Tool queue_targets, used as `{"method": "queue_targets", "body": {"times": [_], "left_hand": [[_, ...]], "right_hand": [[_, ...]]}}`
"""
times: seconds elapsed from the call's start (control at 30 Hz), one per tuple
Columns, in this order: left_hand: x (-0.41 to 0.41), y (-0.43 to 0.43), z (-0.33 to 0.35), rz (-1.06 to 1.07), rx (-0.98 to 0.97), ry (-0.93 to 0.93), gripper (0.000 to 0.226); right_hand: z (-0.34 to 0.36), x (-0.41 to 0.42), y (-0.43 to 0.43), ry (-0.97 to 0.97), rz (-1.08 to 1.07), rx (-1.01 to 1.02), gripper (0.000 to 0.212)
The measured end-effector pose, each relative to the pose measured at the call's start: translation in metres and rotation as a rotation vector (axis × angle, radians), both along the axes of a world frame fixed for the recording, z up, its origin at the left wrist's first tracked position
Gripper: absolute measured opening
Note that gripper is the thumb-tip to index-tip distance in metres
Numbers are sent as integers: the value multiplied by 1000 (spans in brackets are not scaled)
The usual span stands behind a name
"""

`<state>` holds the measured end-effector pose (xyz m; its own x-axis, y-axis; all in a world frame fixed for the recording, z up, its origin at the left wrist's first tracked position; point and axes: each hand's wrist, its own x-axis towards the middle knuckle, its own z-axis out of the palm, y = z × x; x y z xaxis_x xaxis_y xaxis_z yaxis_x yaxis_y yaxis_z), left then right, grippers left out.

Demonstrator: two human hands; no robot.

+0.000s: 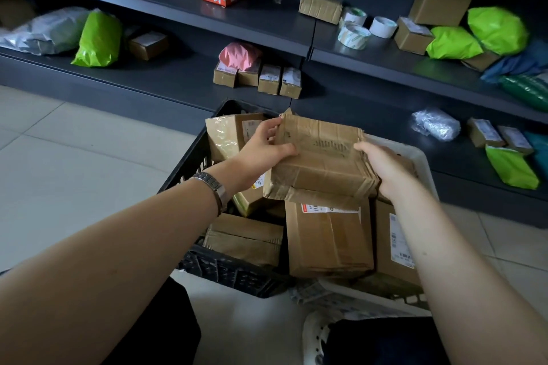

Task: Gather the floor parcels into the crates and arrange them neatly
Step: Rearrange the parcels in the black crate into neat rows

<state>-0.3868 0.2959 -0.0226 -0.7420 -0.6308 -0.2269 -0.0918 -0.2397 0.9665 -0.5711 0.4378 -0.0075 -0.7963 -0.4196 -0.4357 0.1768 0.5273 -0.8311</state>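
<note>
Mid-frame, I had my left hand [267,148] and right hand [382,166] clamped on opposite ends of the box [320,157], long axis running between them, above the black crate [189,169].

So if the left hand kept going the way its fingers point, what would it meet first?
The left hand already grips the worn cardboard parcel, so that comes first. Beyond it probably the white crate's rim, though depth is unclear.

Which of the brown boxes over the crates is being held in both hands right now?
The crumpled, tape-wrapped box, gripped by the left hand and right hand above the black crate. The other boxes lie below it, untouched.
</note>
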Motion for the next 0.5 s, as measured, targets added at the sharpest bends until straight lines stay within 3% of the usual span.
{"method": "queue_targets", "body": {"times": [0.07, 0.13, 0.27, 0.37, 0.5], "left_hand": [[0, -3, -3, 30, -18, -21, 74], [0, -8, -5, 122, 14, -50, 76], [3, -15, -6, 201, 185, -167, 48], [7, -15, -8, 173, 243, -158, 44], [11, -14, -12, 4, 207, -52, 38]], "right_hand": [[-15, -18, 1, -65, -6, -13, 96], [-25, -32, 5, -118, -26, -43, 111], [6, -2, 8, -77, -53, -55, 94], [8, 0, 0, -31, -44, -3, 84], [-3, -6, -5, -84, 135, 100, 111]]}}
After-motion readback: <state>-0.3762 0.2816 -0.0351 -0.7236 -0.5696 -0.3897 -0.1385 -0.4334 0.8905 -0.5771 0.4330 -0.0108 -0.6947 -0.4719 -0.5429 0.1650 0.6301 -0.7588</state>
